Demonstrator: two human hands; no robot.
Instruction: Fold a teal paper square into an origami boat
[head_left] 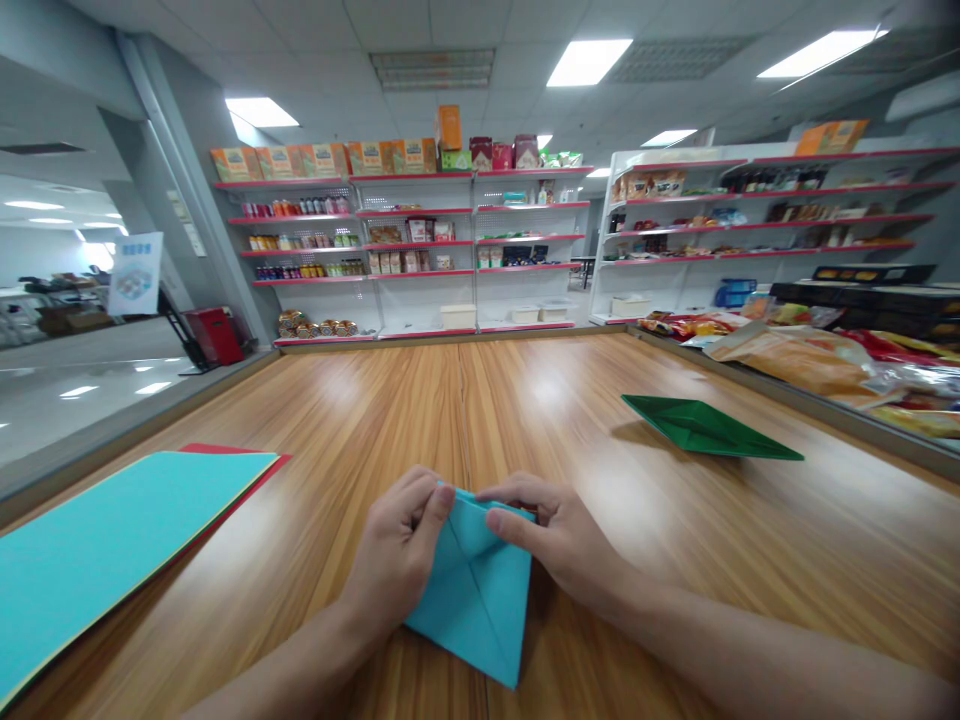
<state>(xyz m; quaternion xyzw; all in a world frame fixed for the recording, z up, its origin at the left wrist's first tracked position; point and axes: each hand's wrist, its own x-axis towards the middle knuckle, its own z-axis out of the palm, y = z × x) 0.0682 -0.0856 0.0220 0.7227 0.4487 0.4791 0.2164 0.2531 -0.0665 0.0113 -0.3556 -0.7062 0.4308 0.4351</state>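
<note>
A folded sheet of light blue paper (476,590) is held between my two hands, tilted up over the wooden table, with crossing creases on the side facing me. My left hand (401,550) pinches its upper left edge, thumb on the near side. At the upper right edge, my right hand (559,530) grips it with the thumb in front and the fingers behind. Layers show along the top edge between the hands. Farther right lies a folded green paper piece (709,428), apart from both hands.
A stack of coloured paper sheets (135,530), light blue on top with red beneath, lies at the left. Packaged goods (810,365) crowd beyond the right edge of the wooden table (360,400). Stocked shelves (420,240) stand behind it.
</note>
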